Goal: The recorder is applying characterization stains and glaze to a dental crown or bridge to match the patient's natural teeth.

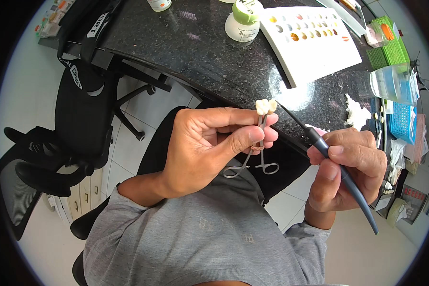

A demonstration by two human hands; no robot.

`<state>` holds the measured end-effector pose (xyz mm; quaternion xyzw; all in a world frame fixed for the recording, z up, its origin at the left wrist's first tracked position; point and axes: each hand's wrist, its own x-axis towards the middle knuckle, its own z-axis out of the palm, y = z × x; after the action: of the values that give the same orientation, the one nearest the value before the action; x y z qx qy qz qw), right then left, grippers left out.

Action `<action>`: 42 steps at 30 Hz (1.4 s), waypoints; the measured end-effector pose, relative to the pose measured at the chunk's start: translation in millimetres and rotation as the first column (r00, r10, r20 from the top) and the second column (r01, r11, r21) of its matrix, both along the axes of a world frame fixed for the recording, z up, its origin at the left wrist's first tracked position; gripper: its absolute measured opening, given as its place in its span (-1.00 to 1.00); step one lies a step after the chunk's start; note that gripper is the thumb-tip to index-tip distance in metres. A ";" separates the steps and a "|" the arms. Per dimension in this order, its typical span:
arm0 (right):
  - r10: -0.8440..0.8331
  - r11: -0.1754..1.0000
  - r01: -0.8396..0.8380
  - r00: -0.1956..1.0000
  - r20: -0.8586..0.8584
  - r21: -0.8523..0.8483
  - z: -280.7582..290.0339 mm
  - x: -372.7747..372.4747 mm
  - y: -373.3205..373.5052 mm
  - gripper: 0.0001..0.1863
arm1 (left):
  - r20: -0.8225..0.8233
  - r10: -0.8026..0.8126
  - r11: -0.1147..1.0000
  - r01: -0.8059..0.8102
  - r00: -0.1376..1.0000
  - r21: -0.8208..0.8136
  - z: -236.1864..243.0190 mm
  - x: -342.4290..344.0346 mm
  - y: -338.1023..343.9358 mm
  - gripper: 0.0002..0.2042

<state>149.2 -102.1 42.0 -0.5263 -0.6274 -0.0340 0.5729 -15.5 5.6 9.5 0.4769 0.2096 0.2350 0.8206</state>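
Note:
My left hand (209, 143) is closed round a small hemostat (260, 159), its ring handles hanging below my fingers. Clamped in its tips is a cream-coloured piece shaped like joined teeth, a dental crown (265, 107). In my right hand (350, 167) is a slim dark fine-tipped brush (321, 145), held like a pen. Its tip is close beside the right side of the crown; whether they touch I cannot tell.
On the black speckled table (200, 57) lies a white palette (314, 52) with wells of coloured paste. A green-lidded jar (243, 21) stands beside it. Crumpled tissue (356, 113), a clear cup of liquid (391, 85) and blue and green baskets (402, 121) are at the right. A black office chair (83, 105) stands left.

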 end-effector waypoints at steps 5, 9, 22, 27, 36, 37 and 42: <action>0.029 0.999 -0.030 0.998 -0.047 -0.018 1.0 -0.5 -0.8 -0.74 | -0.004 -0.040 0.999 0.040 0.999 -0.026 0.5 0.0 4.6 -0.76; 0.017 0.999 -0.017 1.000 -0.016 -0.042 2.0 0.5 -1.7 -0.74 | -0.001 -0.050 0.999 0.050 0.999 -0.022 -0.6 -0.1 5.1 -0.75; 0.022 0.997 -0.023 1.000 -0.018 -0.067 2.0 2.3 -3.7 -0.77 | -0.010 -0.041 0.999 0.041 0.999 -0.014 -0.9 -0.4 4.6 -0.76; 0.058 0.998 -0.061 0.993 -0.100 -0.024 1.0 7.5 -7.9 -0.80 | 0.007 -0.026 0.999 0.026 1.000 -0.022 -0.8 0.1 4.0 -0.76; 0.044 0.999 -0.048 0.990 -0.135 -0.025 0.2 3.6 -8.1 -0.76 | 0.037 -0.197 0.946 0.200 0.980 -0.255 4.9 -5.1 15.8 -0.72; 0.041 0.999 -0.045 0.990 -0.138 -0.027 -0.6 2.3 -6.7 -0.74 | 0.028 -0.219 0.936 0.218 0.975 -0.275 4.6 -5.5 17.4 -0.72; 0.003 0.996 -0.011 0.997 -0.082 -0.093 2.3 -0.9 -3.6 -0.70 | 0.103 -0.235 0.912 0.256 0.967 -0.322 -0.4 -4.7 19.2 -0.71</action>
<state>148.4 -105.6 44.3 -0.5514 -0.6063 0.0190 0.5727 -20.2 24.8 9.1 0.3469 0.1592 0.1059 0.9182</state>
